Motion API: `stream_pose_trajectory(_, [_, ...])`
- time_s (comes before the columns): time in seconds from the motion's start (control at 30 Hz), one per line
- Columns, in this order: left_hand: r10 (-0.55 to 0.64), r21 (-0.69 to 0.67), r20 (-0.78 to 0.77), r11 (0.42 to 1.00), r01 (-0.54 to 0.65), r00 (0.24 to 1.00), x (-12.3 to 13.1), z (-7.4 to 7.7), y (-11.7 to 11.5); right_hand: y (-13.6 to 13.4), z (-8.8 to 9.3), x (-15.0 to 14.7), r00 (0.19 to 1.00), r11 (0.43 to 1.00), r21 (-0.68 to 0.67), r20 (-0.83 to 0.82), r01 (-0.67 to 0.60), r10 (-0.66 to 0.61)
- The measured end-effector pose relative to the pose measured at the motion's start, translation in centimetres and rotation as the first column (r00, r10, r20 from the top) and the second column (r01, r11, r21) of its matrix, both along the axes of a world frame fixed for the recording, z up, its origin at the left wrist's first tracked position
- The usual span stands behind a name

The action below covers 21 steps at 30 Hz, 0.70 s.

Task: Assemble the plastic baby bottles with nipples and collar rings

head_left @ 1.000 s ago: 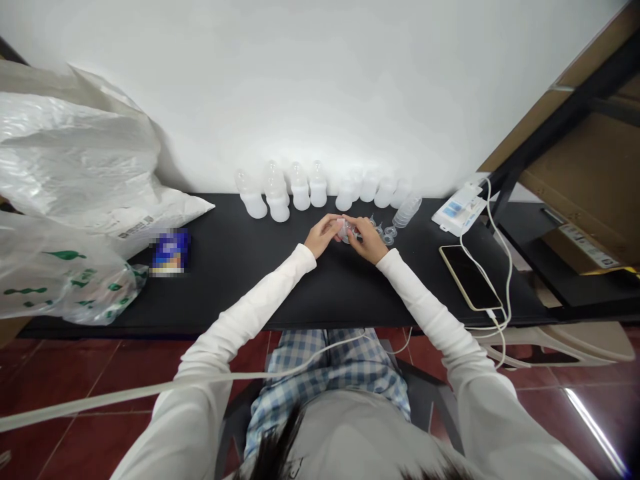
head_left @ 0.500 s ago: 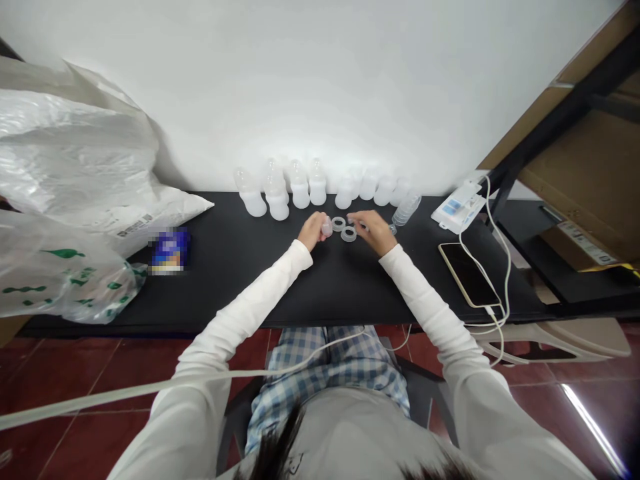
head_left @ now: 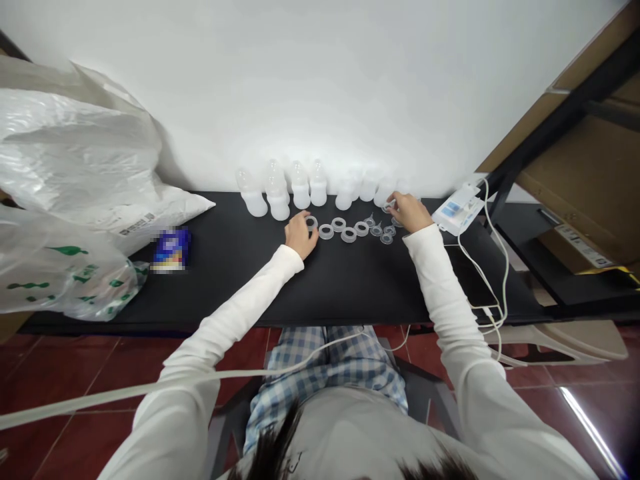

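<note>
A row of translucent plastic rings [head_left: 343, 229] lies on the black table [head_left: 280, 287], with small clear nipple-like parts [head_left: 381, 231] at its right end. My left hand [head_left: 299, 235] rests at the left end of the row, fingertips pinched on a ring [head_left: 312, 222]. My right hand [head_left: 409, 211] has reached back right to a stack of clear caps [head_left: 397, 208] by the wall, its fingers curled over it. Several white baby bottles [head_left: 300, 189] stand along the wall behind the rings.
Large plastic bags [head_left: 65, 193] cover the table's left end, with a blue packet [head_left: 170, 250] beside them. At the right lie a white box [head_left: 457, 207], white cables [head_left: 493, 267] and a phone under my right sleeve. A wooden shelf frame [head_left: 565, 147] stands at the right.
My hands were together on one small part; they have parted. The left moved left and set rings down in a row, the right swung back right to the cap stack.
</note>
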<state>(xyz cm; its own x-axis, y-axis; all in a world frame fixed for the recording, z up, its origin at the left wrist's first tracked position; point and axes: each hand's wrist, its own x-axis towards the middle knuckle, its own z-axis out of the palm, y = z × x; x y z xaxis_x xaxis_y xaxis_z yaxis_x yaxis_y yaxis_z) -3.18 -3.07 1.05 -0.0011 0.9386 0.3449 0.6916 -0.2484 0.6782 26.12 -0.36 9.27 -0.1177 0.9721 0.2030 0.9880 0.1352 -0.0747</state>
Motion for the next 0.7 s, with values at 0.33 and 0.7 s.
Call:
stream_pose_trajectory(0.33, [-0.531,-0.192,-0.444,0.843,0.502,0.722,7.1,0.9,2.4,2.2,1.1,-3.2,0.963,0.961,-0.242,0.263,0.131,-0.065])
stream_pose_trajectory(0.7, [-0.420,-0.162,-0.551,0.901,0.402,0.721,2.6,1.2,0.0,2.2,0.7,-3.3,0.969,0.927,-0.349,0.241,0.136,-0.052])
